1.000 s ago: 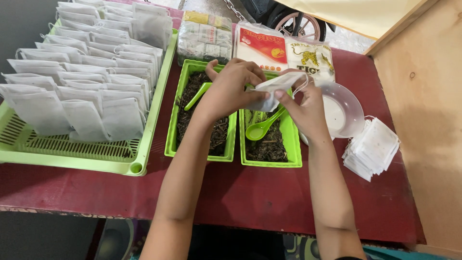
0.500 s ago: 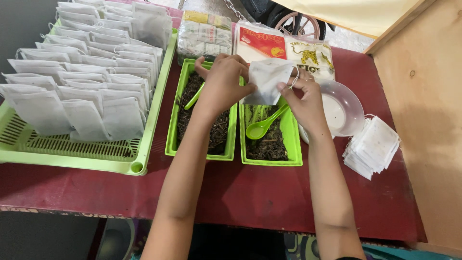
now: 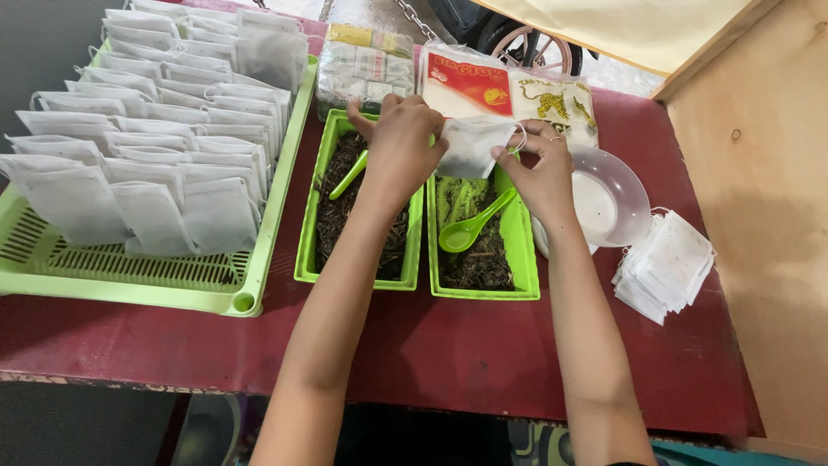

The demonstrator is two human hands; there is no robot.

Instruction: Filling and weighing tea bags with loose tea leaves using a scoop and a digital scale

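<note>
My left hand [image 3: 399, 142] and my right hand [image 3: 542, 168] together hold a small white drawstring filter bag [image 3: 472, 145] by its top edge, above two narrow green trays. The left green tray [image 3: 305, 242] holds dark dried leaves with a green spoon [image 3: 349, 175] lying in it, partly under my left hand. The right green tray [image 3: 524, 250] also holds dark leaves and a second green spoon [image 3: 470, 226]. The bag's string loops near my right fingers.
A large green slotted basket [image 3: 172, 280] at left carries several rows of filled white bags. A clear plastic bowl [image 3: 617, 203] and a stack of flat white bags [image 3: 666, 266] lie at right. Printed packets [image 3: 466, 82] sit behind the trays. A wooden panel [image 3: 759, 173] borders the red table [image 3: 448, 354].
Both hands have lifted slightly away from the trays toward the far edge, and the white bag now hangs spread between them instead of bunched near the right hand.
</note>
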